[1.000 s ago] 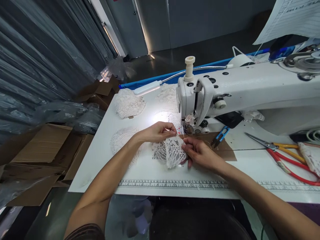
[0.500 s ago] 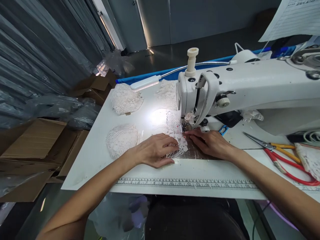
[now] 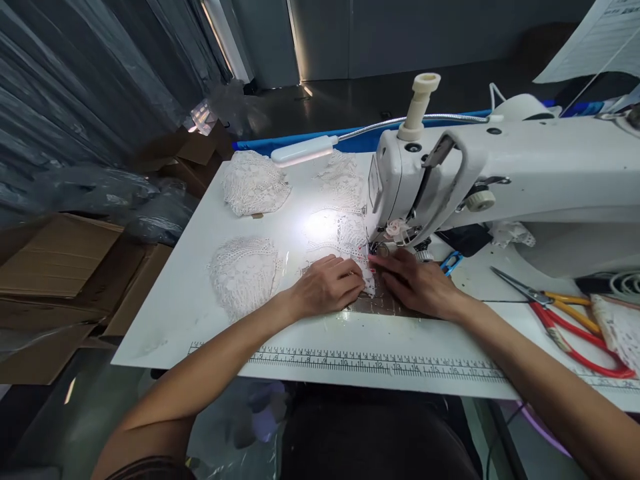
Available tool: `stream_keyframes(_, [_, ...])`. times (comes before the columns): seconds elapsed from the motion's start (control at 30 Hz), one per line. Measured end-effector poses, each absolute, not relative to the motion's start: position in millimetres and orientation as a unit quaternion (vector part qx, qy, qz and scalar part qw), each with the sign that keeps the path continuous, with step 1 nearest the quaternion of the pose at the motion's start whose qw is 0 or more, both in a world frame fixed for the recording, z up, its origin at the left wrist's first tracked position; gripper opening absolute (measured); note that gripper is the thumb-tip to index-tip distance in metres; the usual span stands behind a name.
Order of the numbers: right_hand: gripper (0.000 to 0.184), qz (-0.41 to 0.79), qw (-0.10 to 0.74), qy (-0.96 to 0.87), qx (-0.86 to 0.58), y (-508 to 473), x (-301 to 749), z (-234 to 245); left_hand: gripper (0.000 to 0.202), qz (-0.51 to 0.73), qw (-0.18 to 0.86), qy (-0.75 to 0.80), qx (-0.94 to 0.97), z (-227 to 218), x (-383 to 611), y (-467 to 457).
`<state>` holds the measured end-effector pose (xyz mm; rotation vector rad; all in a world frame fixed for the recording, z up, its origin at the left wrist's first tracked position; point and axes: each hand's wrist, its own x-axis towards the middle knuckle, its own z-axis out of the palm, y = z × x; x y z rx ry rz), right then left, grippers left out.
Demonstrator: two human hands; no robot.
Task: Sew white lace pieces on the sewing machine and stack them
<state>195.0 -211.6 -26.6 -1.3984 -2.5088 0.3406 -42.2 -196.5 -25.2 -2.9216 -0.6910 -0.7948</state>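
White lace fabric (image 3: 349, 230) lies flat under the needle end of a white sewing machine (image 3: 400, 167). My left hand (image 3: 330, 285) rests on its near end, fingers curled and pressed together at the lace edge. Beside the presser foot (image 3: 376, 249), my right hand (image 3: 417, 283) reaches in from the right with thumb and forefinger stretched and apart. Its fingertips touch down by the lace edge, over a brownish shiny plate (image 3: 385, 305). Small red marks show on the lace near the foot. What lies under both palms is hidden.
Lace cups (image 3: 245, 275) and more lace pieces (image 3: 255, 183) lie on the left of the white table (image 3: 165, 333). A lamp (image 3: 304, 151) lights the lace. Scissors (image 3: 575, 320) and a blue tool (image 3: 451, 263) lie right. Cardboard boxes (image 3: 60, 260) stand left of the table.
My left hand has moved slightly up and right, its fingers more curled at the lace edge. The right hand stays beside the presser foot. The whole view has shifted a little.
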Motion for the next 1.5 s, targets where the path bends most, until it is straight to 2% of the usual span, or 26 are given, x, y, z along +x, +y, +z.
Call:
stream_keyframes(0.13, [0.038,0.230,0.234,-0.844,-0.424,-217.7,209.9,-33.9,0.012,-0.297,-0.052,-0.242,-0.922,-28.6,-43.5,-193.0])
stream_keyframes(0.23, [0.038,0.228,0.255,-0.844,-0.413,-220.2,212.5,-37.3,0.010,-0.307,-0.068,-0.234,-0.920,-30.1,-44.2,-192.7])
stream_keyframes(0.43, [0.045,0.090,0.133,-0.884,-0.438,-217.1,201.6,-32.0,0.015,-0.263,-0.069,-0.197,-0.942,-27.4,-46.3,-195.5])
stream_keyframes(0.57, [0.045,0.039,0.065,-0.892,-0.445,-217.7,194.7,-24.3,0.009,-0.252,-0.028,-0.187,-0.949,-26.9,-46.2,-195.9])
stream_keyframes(0.7, [0.045,0.020,0.039,-0.888,-0.457,-220.3,190.8,-22.0,0.006,-0.257,0.016,-0.169,-0.951,-26.5,-44.2,-197.2])
stream_keyframes(0.8, [0.044,0.021,0.034,-0.886,-0.462,-221.3,188.6,-23.9,0.007,-0.263,0.008,-0.154,-0.953,-26.1,-42.7,-199.0])
stream_keyframes(0.9, [0.043,0.030,0.060,-0.880,-0.469,-222.7,189.3,-26.9,0.010,-0.267,-0.012,-0.157,-0.951,-27.2,-42.1,-200.4])
stream_keyframes(1.1, [0.045,0.111,0.172,-0.881,-0.426,-229.4,201.1,-29.2,0.012,-0.292,-0.046,-0.172,-0.940,-34.3,-42.9,-200.2])
stream_keyframes(1.3, [0.041,0.124,0.195,-0.887,-0.399,-232.3,200.9,-33.1,0.010,-0.288,-0.035,-0.186,-0.939,-30.8,-42.2,-203.1])
stream_keyframes(1.43, [0.038,0.127,0.204,-0.878,-0.414,-234.4,198.4,-36.5,0.032,-0.292,0.017,-0.220,-0.931,-24.2,-44.5,-201.4])
stream_keyframes(1.5, [0.038,0.125,0.204,-0.879,-0.413,-235.1,198.5,-36.8,0.036,-0.286,0.031,-0.245,-0.926,-23.4,-46.3,-198.8])
